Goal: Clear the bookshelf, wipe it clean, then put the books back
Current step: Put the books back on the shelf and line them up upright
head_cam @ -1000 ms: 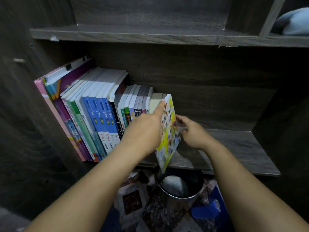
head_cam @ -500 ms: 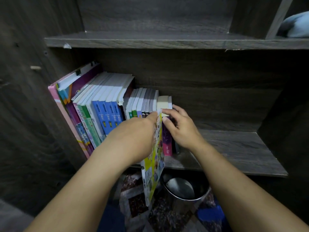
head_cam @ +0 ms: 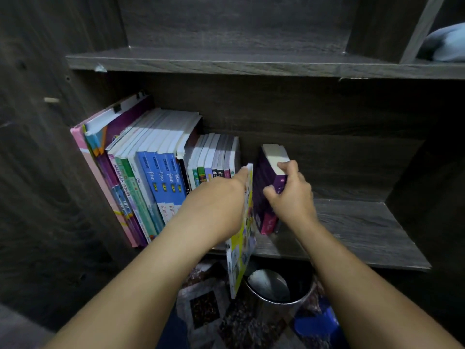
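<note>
head view: l hand (head_cam: 216, 205) holds thin yellow book (head_cam: 239, 260) past shelf (head_cam: 364, 235) front edge; r hand (head_cam: 292, 197) grips purple book (head_cam: 264, 182) mid-shelf. likely clearing; next, lift both out.

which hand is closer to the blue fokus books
Left. The left hand, holding the yellow book, is just right of the blue fokus books. The right hand is farther right, gripping the purple book.

Purple book (head_cam: 264, 181) now apart from row (head_cam: 161, 172)
</note>
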Demonstrator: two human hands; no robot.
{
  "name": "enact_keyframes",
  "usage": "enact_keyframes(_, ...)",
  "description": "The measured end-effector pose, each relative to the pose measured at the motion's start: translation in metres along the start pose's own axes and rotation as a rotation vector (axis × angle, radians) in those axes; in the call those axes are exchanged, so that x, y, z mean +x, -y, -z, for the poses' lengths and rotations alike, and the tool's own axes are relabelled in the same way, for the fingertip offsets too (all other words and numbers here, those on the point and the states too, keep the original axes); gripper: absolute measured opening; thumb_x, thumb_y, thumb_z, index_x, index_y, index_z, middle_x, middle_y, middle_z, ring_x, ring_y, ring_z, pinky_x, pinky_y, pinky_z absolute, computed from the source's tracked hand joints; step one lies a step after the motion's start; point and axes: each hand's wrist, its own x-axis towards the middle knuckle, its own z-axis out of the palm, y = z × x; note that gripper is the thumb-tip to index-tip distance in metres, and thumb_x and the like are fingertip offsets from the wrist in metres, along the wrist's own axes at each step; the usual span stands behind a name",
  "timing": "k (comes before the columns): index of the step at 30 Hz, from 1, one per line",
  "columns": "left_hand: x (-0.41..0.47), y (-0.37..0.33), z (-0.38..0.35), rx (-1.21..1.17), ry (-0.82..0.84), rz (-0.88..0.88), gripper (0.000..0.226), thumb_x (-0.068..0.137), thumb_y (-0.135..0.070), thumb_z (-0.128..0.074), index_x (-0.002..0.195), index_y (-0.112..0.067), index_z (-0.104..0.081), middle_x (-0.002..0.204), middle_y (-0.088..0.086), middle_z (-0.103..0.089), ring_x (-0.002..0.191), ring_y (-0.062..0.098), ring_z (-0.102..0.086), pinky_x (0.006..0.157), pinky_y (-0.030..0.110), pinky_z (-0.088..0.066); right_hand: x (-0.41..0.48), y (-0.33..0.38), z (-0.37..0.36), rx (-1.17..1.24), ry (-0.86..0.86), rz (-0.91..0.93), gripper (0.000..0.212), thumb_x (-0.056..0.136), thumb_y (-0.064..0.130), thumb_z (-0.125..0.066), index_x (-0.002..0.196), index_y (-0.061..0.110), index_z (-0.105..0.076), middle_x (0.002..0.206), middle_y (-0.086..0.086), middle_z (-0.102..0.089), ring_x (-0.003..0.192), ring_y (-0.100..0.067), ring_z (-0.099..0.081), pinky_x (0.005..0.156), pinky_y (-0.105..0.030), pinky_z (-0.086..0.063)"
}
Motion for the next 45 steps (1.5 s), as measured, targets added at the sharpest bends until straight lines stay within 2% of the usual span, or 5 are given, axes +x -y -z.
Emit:
enact_keyframes(10,0.033,0.003,-0.047,0.154,-0.316,0.094,0.096,0.072,-0.072,-0.059,0.148,-0.021,-0.029,0.116,0.005,-0.04,0.109,0.024,-0.037,0.086,0.033,-0.036,-0.007,-0.006,0.007,0.133,0.208,0.052,0.088,0.082,0.025,-0.073,0.145,0.043,-0.014,0.118,0.0,-0.06,0.097,-0.016,-0.063,0.086,-0.034,-0.051)
enact_keyframes(18,0.042,0.025,-0.075,0.052,-0.583,0.079,0.08,0.061,-0.052,-0.082,0.129,-0.018,-0.056,0.111,0.008,-0.05,0.104,0.025,-0.04,0.085,0.04,-0.035,-0.006,-0.017,-0.015,-0.107,0.58,-0.104,0.1,0.085,0.017,-0.069,0.153,0.037,0.002,0.134,-0.006,-0.056,0.111,-0.023,-0.058,0.096,-0.035,-0.048)
enact_keyframes(28,0.026,0.033,-0.104,-0.034,-0.652,-0.019,0.085,0.08,-0.024,-0.073,0.148,-0.005,-0.026,0.147,0.017,-0.028,0.143,0.037,-0.017,0.113,0.052,-0.015,-0.006,-0.015,-0.041,0.073,0.51,-0.107,0.103,0.089,0.015,-0.065,0.145,0.053,0.013,0.138,0.002,-0.053,0.117,-0.017,-0.056,0.101,-0.048,-0.046)
enact_keyframes(36,0.011,0.094,-0.119,-0.003,-0.871,0.302,0.107,0.086,-0.061,-0.046,0.148,-0.007,0.023,0.154,0.011,0.031,0.142,0.034,0.024,0.116,0.055,0.009,0.008,0.013,-0.034,0.136,0.351,-0.018,0.144,0.059,0.014,-0.091,0.143,0.052,0.02,0.153,0.002,-0.03,0.135,-0.016,-0.036,0.106,-0.043,-0.037)
enact_keyframes(45,0.023,0.113,-0.126,0.008,-0.868,0.227,0.114,0.081,-0.076,-0.038,0.147,-0.006,0.023,0.151,0.011,0.037,0.14,0.033,0.029,0.112,0.059,0.011,0.009,0.011,-0.038,0.143,0.393,-0.048,0.132,0.059,0.014,-0.09,0.142,0.056,0.004,0.143,-0.001,-0.045,0.119,-0.011,-0.049,0.099,-0.05,-0.049)
